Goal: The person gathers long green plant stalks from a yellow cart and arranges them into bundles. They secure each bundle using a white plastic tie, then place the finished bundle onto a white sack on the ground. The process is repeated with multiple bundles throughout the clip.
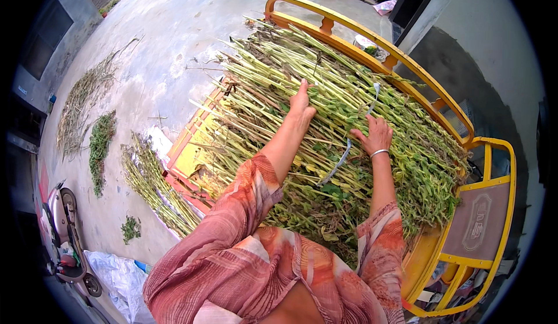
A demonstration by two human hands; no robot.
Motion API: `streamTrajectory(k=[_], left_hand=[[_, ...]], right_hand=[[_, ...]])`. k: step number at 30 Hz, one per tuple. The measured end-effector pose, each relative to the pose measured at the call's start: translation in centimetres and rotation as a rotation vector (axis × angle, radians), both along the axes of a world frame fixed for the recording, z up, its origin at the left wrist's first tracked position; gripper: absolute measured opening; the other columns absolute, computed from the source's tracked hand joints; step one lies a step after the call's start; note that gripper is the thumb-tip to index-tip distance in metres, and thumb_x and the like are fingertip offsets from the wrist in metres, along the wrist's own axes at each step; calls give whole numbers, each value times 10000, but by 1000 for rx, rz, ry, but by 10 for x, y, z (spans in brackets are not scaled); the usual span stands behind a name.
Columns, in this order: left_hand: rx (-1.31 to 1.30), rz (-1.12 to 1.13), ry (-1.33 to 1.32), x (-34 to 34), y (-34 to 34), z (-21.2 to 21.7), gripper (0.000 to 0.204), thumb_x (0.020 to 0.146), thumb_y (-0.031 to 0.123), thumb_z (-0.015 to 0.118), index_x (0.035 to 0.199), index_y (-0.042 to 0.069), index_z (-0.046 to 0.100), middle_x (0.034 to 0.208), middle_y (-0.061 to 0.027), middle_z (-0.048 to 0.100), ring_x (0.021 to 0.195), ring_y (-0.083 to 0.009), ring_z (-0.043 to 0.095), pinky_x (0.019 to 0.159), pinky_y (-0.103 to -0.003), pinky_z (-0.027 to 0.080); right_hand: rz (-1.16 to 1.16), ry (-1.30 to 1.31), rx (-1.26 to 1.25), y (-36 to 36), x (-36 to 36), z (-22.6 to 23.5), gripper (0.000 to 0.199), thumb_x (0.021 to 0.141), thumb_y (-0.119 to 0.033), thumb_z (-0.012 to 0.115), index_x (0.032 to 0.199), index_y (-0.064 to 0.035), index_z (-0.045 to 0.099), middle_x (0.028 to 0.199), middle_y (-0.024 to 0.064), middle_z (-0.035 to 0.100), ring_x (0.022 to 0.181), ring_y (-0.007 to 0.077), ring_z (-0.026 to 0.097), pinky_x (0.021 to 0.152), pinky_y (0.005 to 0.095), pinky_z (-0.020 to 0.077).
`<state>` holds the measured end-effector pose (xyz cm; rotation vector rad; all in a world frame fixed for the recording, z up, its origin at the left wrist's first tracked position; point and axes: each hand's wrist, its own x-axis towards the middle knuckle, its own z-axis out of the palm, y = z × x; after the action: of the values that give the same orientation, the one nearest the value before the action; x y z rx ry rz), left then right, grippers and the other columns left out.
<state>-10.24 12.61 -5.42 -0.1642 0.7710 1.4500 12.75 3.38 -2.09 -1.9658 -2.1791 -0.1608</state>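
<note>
A large heap of cut plant stalks [264, 100], pale and bare toward the left and leafy green toward the right, lies across the bed of a yellow-railed cart. My left hand [302, 104] is closed around some stalks near the middle of the heap; its fingers are partly hidden. To its right, my right hand [375, 135] rests on the leafy part with the thumb spread from the fingers, and a bracelet circles that wrist. A pale strap [344, 160] runs over the stalks beside my right hand.
Yellow rails [407, 62] bound the cart's far side and right end. More stalks [154, 178] lie on the ground left of the cart. Farther left are dry stems [87, 106], a green plant pile [102, 149], a scooter [68, 231] and white plastic sheeting [119, 283].
</note>
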Motion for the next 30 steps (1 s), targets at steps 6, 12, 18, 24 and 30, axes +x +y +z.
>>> streamTrajectory(k=[6, 12, 18, 24, 30], left_hand=[[106, -60, -29, 22, 0, 23, 417, 930, 399, 553, 987, -12, 594, 1012, -149, 580, 852, -286, 565, 831, -546, 497], [-129, -24, 152, 46, 31, -22, 383, 928, 376, 575, 892, 0, 634, 1191, -171, 530, 972, -303, 564, 857, -568, 482], [-125, -74, 104, 20, 21, -15, 761, 878, 373, 652, 1366, -78, 281, 1484, -221, 232, 1256, -373, 416, 1011, -603, 350], [285, -214, 527, -16, -99, 51, 848, 890, 310, 647, 1396, -149, 145, 1403, -266, 344, 1251, -313, 443, 1083, -429, 328], [20, -60, 721, -172, -273, -10, 331, 932, 218, 587, 1164, -10, 522, 1114, -128, 611, 956, -179, 628, 782, -284, 545]], right_hand=[[61, 44, 184, -7, 24, 38, 474, 704, -468, 728, 1025, -131, 639, 903, 61, 569, 885, 269, 555, 746, 421, 434], [-77, 1, 89, -3, 31, -12, 519, 727, -525, 699, 1077, -146, 637, 1017, 66, 624, 973, 279, 545, 802, 430, 432], [-37, 31, -16, 12, 23, -32, 677, 763, -652, 595, 1181, -120, 579, 1137, 86, 613, 1080, 292, 515, 897, 445, 367], [-129, -71, -63, 14, 38, -40, 687, 810, -661, 543, 1249, -133, 529, 1226, 87, 567, 1135, 290, 507, 916, 474, 368], [-45, -162, 73, 18, 36, -22, 785, 793, -650, 576, 1373, -156, 388, 1342, 103, 455, 1190, 295, 480, 891, 527, 397]])
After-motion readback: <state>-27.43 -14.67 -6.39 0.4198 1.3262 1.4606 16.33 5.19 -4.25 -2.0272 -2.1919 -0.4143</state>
